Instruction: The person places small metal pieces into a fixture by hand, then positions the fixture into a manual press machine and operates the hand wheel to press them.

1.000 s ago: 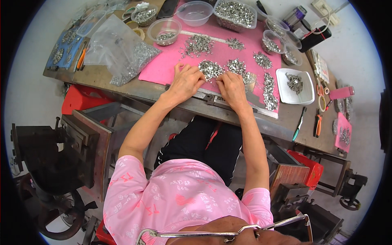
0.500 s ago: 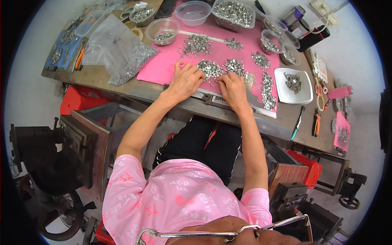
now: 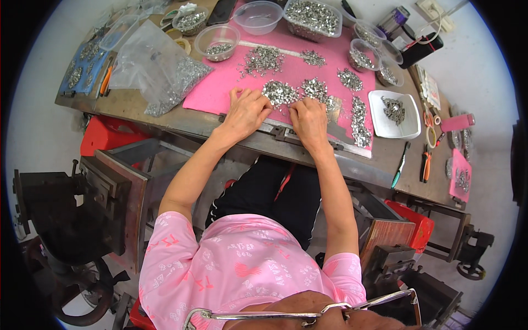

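Note:
Both hands work at the near edge of a pink mat (image 3: 212, 91). My left hand (image 3: 247, 114) is closed, thumb and fingertips together beside a pile of small shiny metal pieces (image 3: 280, 93). My right hand (image 3: 311, 124) pinches close by, just below a second metal pile (image 3: 314, 88). Anything in either pinch is too small to make out. Under the hands, along the table edge, lies a metal bar fixture (image 3: 283, 133), partly covered by my right hand. Further piles of the same pieces lie around, including a long one (image 3: 360, 122) on the right.
A plastic bag of metal pieces (image 3: 173, 91) lies at left. Clear tubs (image 3: 218, 43) and a filled square container (image 3: 312, 19) stand at the back. To the right are a white tray (image 3: 394, 114), a toothbrush (image 3: 401, 165) and orange-handled pliers (image 3: 426, 165). Red stools (image 3: 104, 135) sit below.
The view has shifted very slightly. My right hand has moved a little left and its fingers have shifted; my left hand stays almost in place.

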Motion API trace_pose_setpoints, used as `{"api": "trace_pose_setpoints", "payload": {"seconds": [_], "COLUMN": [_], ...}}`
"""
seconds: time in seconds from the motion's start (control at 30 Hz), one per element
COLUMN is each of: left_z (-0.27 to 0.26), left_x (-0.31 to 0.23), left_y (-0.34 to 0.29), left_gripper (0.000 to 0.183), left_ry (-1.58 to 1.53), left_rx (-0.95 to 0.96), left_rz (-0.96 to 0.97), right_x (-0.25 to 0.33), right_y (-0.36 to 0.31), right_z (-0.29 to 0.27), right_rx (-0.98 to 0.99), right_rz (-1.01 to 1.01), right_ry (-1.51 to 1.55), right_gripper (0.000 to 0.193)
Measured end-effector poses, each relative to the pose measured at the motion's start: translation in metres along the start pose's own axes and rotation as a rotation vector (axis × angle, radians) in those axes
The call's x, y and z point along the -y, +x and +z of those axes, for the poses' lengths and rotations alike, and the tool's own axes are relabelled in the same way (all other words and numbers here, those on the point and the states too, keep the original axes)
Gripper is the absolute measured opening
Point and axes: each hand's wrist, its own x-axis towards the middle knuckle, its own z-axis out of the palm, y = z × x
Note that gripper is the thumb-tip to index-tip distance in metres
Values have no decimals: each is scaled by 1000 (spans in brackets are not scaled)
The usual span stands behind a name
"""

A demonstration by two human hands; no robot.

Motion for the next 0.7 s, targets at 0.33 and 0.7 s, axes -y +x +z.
{"api": "trace_pose_setpoints", "payload": {"seconds": [0.33,0.7], "left_z": [5,46], "left_x": [-7,-72], "left_y": [2,5], "left_gripper": [7,10], "left_ry": [19,-247], "left_rx": [-36,-26], "left_rz": [6,234], "right_x": [-17,-25], "right_y": [-3,-67], "right_z": [-19,-68], "right_rx": [43,26], "right_rz": [75,75], "right_ry": [167,345], "right_gripper": [7,19]}}
